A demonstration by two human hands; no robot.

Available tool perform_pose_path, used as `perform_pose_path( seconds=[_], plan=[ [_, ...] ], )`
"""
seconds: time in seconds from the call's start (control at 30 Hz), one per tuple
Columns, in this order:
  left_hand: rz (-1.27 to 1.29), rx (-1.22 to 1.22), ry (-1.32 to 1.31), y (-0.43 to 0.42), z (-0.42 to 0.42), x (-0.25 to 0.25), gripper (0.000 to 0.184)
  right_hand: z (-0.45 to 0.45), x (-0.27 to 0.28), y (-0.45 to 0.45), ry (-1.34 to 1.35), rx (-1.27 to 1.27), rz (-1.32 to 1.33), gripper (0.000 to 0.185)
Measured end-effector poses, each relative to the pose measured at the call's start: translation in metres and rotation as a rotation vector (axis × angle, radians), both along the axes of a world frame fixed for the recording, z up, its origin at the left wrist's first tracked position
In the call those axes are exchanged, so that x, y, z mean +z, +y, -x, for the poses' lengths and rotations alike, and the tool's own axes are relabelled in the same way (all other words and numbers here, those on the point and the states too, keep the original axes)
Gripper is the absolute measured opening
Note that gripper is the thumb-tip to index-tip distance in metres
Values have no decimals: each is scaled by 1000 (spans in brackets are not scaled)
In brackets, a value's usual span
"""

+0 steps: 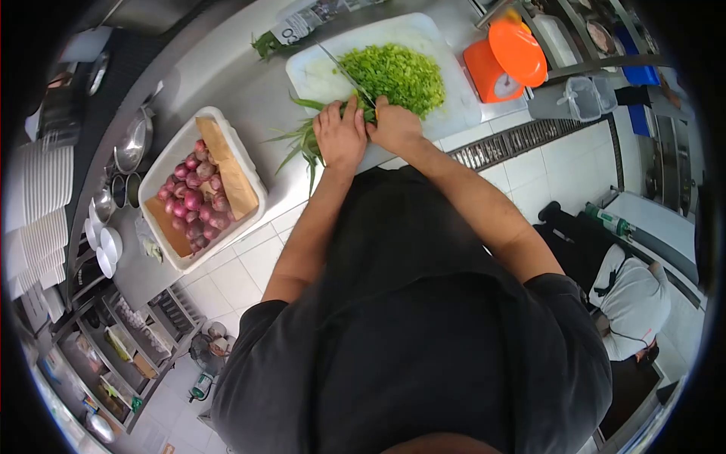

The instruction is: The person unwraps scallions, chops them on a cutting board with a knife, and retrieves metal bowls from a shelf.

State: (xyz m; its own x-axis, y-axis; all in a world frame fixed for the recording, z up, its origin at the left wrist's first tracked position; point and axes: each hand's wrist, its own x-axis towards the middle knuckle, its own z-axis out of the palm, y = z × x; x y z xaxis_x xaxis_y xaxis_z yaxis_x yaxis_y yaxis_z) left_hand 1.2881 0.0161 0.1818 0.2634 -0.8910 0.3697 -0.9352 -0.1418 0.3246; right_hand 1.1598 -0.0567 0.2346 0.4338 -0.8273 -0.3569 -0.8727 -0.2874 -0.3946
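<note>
My left hand [339, 138] presses down on a bunch of green onions [306, 142], fingers curled over the stalks. The long leafy ends trail off the left side of the white cutting board [310, 72]. Close beside it, my right hand [396, 128] is closed round the handle of a knife [344, 73], whose blade points up and left across the board. A broad heap of chopped green onions [397, 76] covers the board's middle and right, touching the blade's side. The knife handle is mostly hidden by my fingers.
Left on the steel counter [227, 83] stands a white bin [261, 185] of red onions [193, 198] with brown cardboard. An orange scale [495, 72] sits right of the board. A labelled plastic bag [299, 29] lies behind. Another person [631, 299] bends at the lower right.
</note>
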Motion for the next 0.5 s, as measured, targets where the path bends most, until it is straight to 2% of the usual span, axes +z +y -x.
perform_pose_path(
  seconds=[0.17,0.2,0.23,0.27,0.3,0.33,0.37,0.5],
  plan=[
    [-39,36,-15,-5,0,-4,39,-6,-6,-4,8,-61,-48,58],
    [42,45,-106,-7,-2,-11,36,-8,-2,-2,-10,-51,-69,60],
    [0,77,-169,-12,-7,-32,36,-9,-8,1,-35,-90,-60,58],
    [160,46,-21,-16,-12,-60,36,-9,-16,4,-3,-75,17,58],
    [-47,50,33,-19,-4,-23,37,-9,-41,-2,-25,-102,-21,58],
    [-161,20,200,-21,-1,2,33,-4,-28,-2,-73,-55,-66,56],
    [90,35,-100,-15,-4,-15,29,3,-14,0,-136,-32,-89,52],
    [109,-11,-71,-13,-9,-7,25,12,-7,13,-251,-65,-8,42]
  ],
)
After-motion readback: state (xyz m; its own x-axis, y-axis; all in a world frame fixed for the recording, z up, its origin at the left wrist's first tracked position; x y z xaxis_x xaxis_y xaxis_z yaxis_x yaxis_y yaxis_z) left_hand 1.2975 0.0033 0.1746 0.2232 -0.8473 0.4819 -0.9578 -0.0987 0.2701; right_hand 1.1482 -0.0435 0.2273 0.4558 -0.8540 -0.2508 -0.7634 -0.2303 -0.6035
